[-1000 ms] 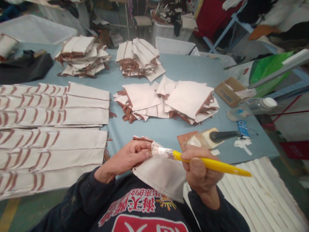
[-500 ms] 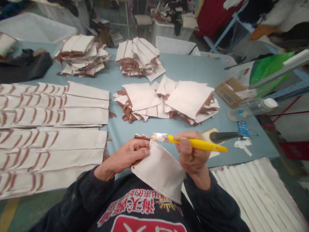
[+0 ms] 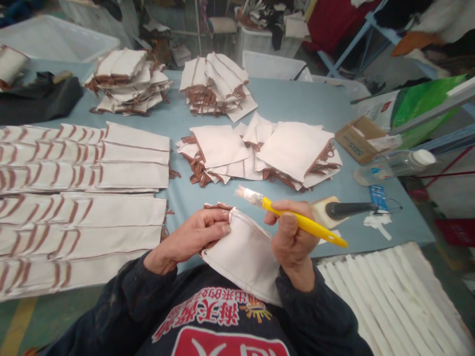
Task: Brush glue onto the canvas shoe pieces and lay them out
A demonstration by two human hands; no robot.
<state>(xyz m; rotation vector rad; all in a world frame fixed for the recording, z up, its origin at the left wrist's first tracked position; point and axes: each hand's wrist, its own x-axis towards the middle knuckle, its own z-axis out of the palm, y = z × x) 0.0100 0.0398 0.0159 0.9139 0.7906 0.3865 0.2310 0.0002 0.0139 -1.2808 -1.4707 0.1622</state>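
A white stitched fabric piece (image 3: 241, 252) with brown edging at its top is pinched at the upper left corner by my left hand (image 3: 195, 232). It slants down across my front, its lower part close to my right sleeve. My right hand (image 3: 297, 237) is wrapped round the yellow handle of a paintbrush (image 3: 306, 225). The brush's pale, paste-coated bristles point up and left, just above the fabric's top edge and apart from it. Right behind my right hand is a light-coloured container (image 3: 321, 210) with a dark handle-like rod (image 3: 351, 210) sticking out of it.
Overlapping white pieces with brown edges (image 3: 133, 173) lie in rows at the left. Loose piles (image 3: 297, 151) and stacks (image 3: 213, 86) of similar pieces stand farther back. At the right are a cardboard box (image 3: 359, 141), a clear bottle (image 3: 393, 165) and white strips (image 3: 393, 296).
The brush has lifted off the fabric's top corner and its bristle end tilts higher. My right hand has shifted slightly left and down. My left hand keeps its grip on the fabric.
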